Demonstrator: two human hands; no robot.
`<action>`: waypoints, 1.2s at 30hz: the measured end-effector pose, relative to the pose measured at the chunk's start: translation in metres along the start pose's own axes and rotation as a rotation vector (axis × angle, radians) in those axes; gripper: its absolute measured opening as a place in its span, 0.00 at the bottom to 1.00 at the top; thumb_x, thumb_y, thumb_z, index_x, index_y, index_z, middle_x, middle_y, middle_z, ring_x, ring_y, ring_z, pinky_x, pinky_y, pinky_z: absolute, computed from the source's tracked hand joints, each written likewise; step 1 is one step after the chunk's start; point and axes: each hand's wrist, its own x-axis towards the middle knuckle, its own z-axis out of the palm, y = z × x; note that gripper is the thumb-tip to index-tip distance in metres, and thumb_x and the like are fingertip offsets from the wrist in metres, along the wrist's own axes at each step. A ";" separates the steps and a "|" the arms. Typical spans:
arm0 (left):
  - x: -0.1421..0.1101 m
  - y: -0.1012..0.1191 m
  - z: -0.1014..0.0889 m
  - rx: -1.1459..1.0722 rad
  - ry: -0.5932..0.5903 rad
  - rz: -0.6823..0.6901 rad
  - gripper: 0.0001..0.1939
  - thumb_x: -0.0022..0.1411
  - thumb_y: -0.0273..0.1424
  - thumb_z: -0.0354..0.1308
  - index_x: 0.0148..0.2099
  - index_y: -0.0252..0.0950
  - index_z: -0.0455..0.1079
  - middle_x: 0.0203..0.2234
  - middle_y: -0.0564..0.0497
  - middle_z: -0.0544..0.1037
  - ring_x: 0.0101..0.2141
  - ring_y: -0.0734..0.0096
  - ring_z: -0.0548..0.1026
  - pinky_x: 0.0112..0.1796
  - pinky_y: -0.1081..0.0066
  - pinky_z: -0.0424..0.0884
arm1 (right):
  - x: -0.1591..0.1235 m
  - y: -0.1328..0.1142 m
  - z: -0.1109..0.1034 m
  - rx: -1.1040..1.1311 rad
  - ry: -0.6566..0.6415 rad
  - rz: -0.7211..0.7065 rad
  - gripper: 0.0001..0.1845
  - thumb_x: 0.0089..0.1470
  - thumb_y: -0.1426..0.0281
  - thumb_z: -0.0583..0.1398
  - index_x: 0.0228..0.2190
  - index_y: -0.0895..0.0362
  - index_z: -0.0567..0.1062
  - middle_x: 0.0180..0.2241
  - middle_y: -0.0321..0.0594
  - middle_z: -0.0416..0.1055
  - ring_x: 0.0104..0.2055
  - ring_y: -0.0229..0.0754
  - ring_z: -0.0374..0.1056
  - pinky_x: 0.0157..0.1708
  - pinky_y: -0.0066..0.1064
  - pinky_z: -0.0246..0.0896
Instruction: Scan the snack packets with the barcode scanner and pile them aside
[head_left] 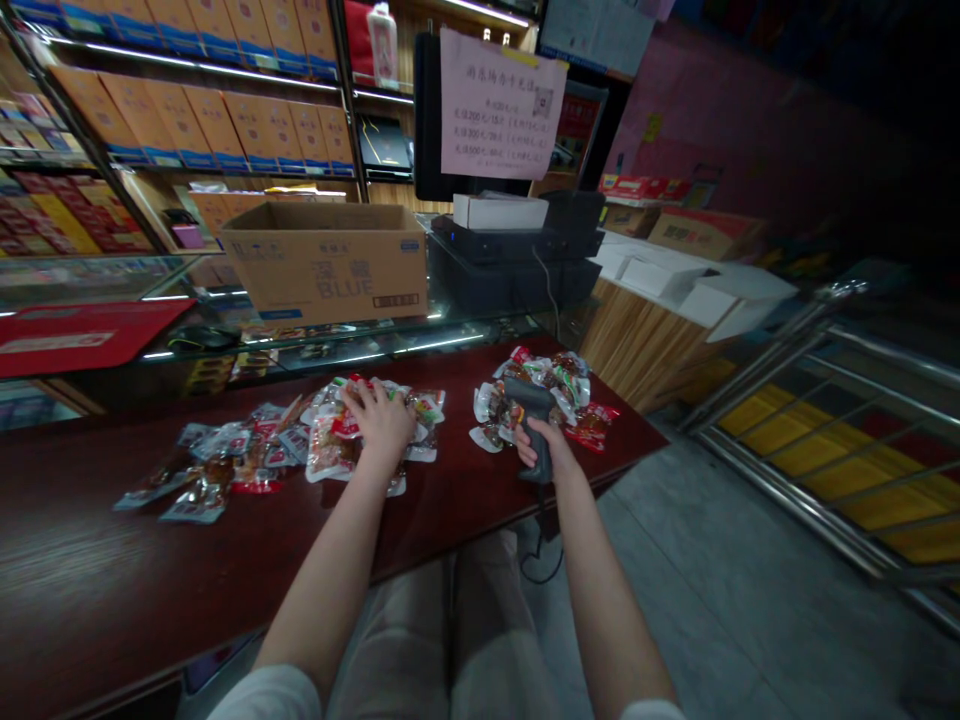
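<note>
My left hand [384,425] rests with fingers spread on a pile of vacuum-packed snack packets [328,452] at the middle of the dark red table [442,500]. Whether its fingertips grip one of them cannot be made out. My right hand [551,450] is wrapped round the handle of a dark barcode scanner [534,405], its cord hanging below the table edge. Behind the scanner lies a second heap of snack packets [570,385]. More clear and silver packets [214,470] lie to the left, joining the middle pile.
A cardboard box [330,265] stands open-topped on the glass counter behind the table. To its right are a black register [517,270] and a monitor with a pink paper sign [499,110]. A red sheet [90,335] lies at left; a metal railing [832,440] stands at right.
</note>
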 end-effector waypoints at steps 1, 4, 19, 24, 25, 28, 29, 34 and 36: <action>-0.001 0.002 -0.001 -0.030 0.018 0.017 0.13 0.55 0.32 0.58 0.43 0.35 0.77 0.60 0.37 0.68 0.65 0.29 0.49 0.57 0.27 0.34 | -0.001 -0.003 -0.003 0.025 -0.002 -0.014 0.17 0.50 0.60 0.62 0.38 0.55 0.67 0.19 0.26 0.60 0.12 0.28 0.47 0.09 0.22 0.46; -0.005 0.015 -0.003 -0.123 0.031 0.125 0.15 0.58 0.31 0.56 0.48 0.37 0.75 0.60 0.38 0.67 0.66 0.35 0.49 0.59 0.31 0.31 | -0.008 -0.014 -0.014 0.071 0.025 -0.070 0.16 0.49 0.58 0.62 0.33 0.55 0.67 0.18 0.26 0.57 0.12 0.28 0.43 0.08 0.23 0.42; 0.028 0.100 0.056 -0.290 -0.481 0.285 0.24 0.54 0.33 0.64 0.52 0.33 0.67 0.48 0.35 0.74 0.50 0.48 0.73 0.50 0.56 0.65 | -0.020 -0.018 -0.041 0.030 0.160 -0.097 0.17 0.48 0.60 0.64 0.36 0.55 0.66 0.18 0.27 0.61 0.12 0.29 0.50 0.10 0.23 0.47; 0.027 0.096 0.062 -0.419 -0.335 0.164 0.18 0.52 0.32 0.66 0.46 0.40 0.68 0.39 0.45 0.79 0.45 0.50 0.74 0.49 0.53 0.65 | -0.022 -0.017 -0.045 0.019 0.136 -0.079 0.16 0.51 0.61 0.63 0.39 0.55 0.67 0.19 0.27 0.61 0.13 0.30 0.52 0.10 0.22 0.49; 0.028 0.096 0.063 -0.493 -0.305 0.127 0.18 0.51 0.31 0.66 0.45 0.40 0.68 0.37 0.46 0.79 0.44 0.52 0.75 0.49 0.54 0.65 | -0.022 -0.017 -0.045 0.018 0.138 -0.082 0.17 0.51 0.61 0.63 0.39 0.55 0.67 0.19 0.27 0.61 0.13 0.30 0.53 0.10 0.22 0.49; 0.032 0.095 0.063 -0.801 -0.270 -0.004 0.14 0.50 0.30 0.65 0.41 0.38 0.69 0.30 0.50 0.77 0.37 0.59 0.75 0.47 0.57 0.69 | -0.023 -0.017 -0.043 0.016 0.153 -0.095 0.17 0.50 0.61 0.63 0.38 0.55 0.66 0.19 0.27 0.62 0.13 0.29 0.52 0.10 0.22 0.49; 0.033 0.095 0.062 -0.929 -0.273 -0.046 0.12 0.51 0.30 0.64 0.39 0.38 0.69 0.29 0.51 0.76 0.36 0.62 0.74 0.46 0.58 0.70 | -0.023 -0.016 -0.042 0.015 0.157 -0.098 0.16 0.50 0.61 0.63 0.37 0.55 0.66 0.19 0.27 0.62 0.13 0.29 0.52 0.10 0.22 0.49; 0.028 0.095 0.046 -1.576 -0.303 -0.207 0.14 0.54 0.34 0.63 0.40 0.37 0.64 0.35 0.55 0.71 0.35 0.75 0.73 0.45 0.56 0.75 | -0.024 -0.017 -0.033 -0.013 0.204 -0.151 0.16 0.49 0.61 0.64 0.35 0.55 0.66 0.18 0.27 0.62 0.13 0.30 0.53 0.10 0.23 0.51; 0.023 0.091 0.041 -1.696 -0.300 -0.245 0.15 0.53 0.34 0.64 0.38 0.37 0.62 0.35 0.56 0.69 0.35 0.78 0.72 0.47 0.55 0.76 | -0.026 -0.018 -0.028 -0.054 0.243 -0.193 0.15 0.48 0.62 0.64 0.33 0.55 0.66 0.18 0.27 0.62 0.13 0.30 0.54 0.10 0.23 0.52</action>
